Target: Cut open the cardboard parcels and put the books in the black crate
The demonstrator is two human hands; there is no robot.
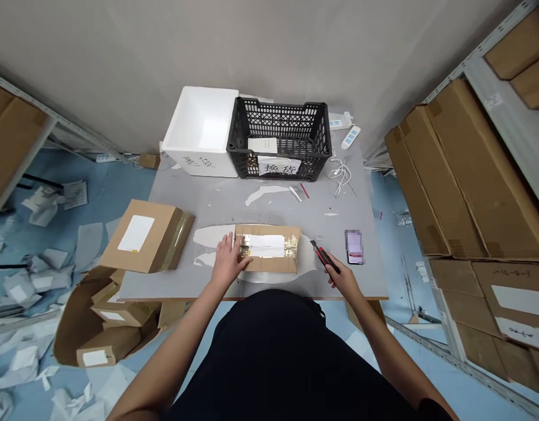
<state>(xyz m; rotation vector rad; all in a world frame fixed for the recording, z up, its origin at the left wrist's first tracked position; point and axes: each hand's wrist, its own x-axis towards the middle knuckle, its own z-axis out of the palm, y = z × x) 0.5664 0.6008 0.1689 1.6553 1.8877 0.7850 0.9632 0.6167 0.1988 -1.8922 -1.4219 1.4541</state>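
A small, flat, brown cardboard box (pixel 269 264) lies on the worn grey tabletop (pixel 216 202), directly in front of the person, its long side running parallel to the table's front edge. A white paper label (pixel 267 245) sits on its top, with shiny, clear-yellowish packing tape (pixel 291 244) at both ends of the label.

The left hand (pixel 227 260) rests over the box's left end, its fingers loosely spread and pressing rather than gripping, presumably to keep the box from sliding. The right hand (pixel 340 276) is closed around a black-and-red utility knife (pixel 326 256), whose tip points up and left towards the box; held this way, the handle probably sits comfortably for control. The box is therefore under the left fingertips and just left of the knife, apparently clear of the tip.

Further out, a dark-edged smartphone (pixel 354 247) lies to the right, likely set aside within reach. A larger brown carton (pixel 141 237) stands at the table's left edge. Behind, a white foam box (pixel 203 162) and a black plastic lattice crate (pixel 313 168) stand side by side, seemingly pushed back to leave working room.
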